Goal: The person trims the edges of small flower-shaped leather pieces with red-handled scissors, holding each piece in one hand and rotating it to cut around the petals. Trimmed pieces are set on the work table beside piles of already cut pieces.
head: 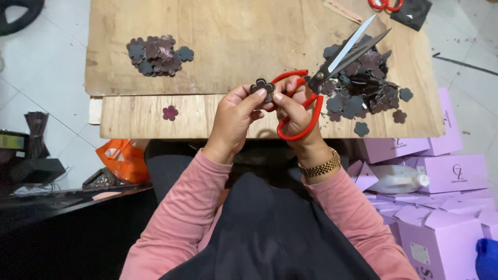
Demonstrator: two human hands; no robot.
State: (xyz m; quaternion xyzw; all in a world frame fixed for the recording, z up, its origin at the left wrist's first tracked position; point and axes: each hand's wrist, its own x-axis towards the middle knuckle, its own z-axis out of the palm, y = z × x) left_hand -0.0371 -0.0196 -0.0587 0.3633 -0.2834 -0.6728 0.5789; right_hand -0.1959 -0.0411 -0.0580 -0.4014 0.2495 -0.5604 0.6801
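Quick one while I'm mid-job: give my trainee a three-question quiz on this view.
1. True or false: the scissors are closed.
2. Which hand has the red scissor handles looped on it?
A. left hand
B. right hand
3. Fill in: both hands pinch one dark ____-shaped cutout.

Key
1. False; the blades are open.
2. B
3. flower; more lie in the left pile and right pile on the wooden board.

sleeves – pink, long | right wrist – gold link watch [322,167] | lap – black garment
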